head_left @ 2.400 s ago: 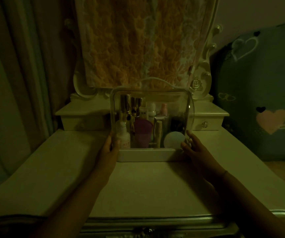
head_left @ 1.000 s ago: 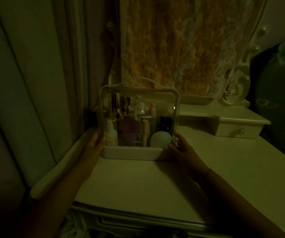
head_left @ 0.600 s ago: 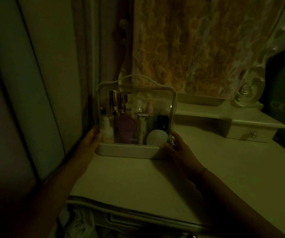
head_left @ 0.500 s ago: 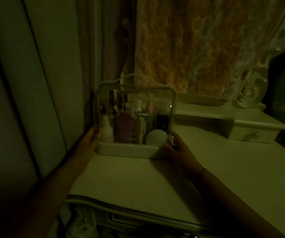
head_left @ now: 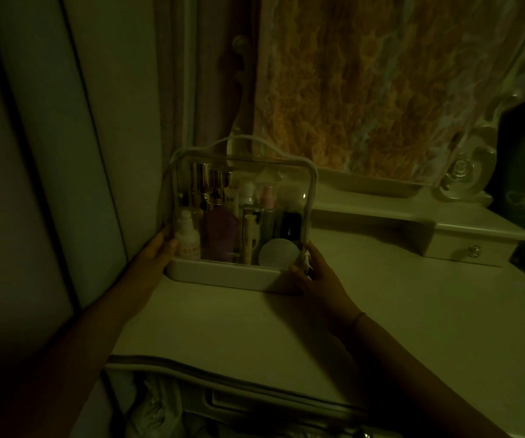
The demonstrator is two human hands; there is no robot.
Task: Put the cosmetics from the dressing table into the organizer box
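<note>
The organizer box (head_left: pixel 223 275), clear-fronted with a white base and a top handle, stands at the far left corner of the dressing table (head_left: pixel 286 327). Inside it are several cosmetics: a small white bottle (head_left: pixel 188 237), a purple bottle (head_left: pixel 221 233), gold-capped tubes (head_left: pixel 207 188) and a round white jar (head_left: pixel 277 252). My left hand (head_left: pixel 157 249) grips the box's left side. My right hand (head_left: pixel 315 276) grips its lower right corner. The room is dim.
A mirror draped with orange patterned cloth (head_left: pixel 381 83) rises behind the table. A small raised drawer unit (head_left: pixel 463 245) sits at the back right. A curtain (head_left: pixel 179 90) and a wall panel (head_left: pixel 49 153) close in the left side.
Both hands have slid the box from the table's middle to its far left corner. In the last half second it has barely shifted.
</note>
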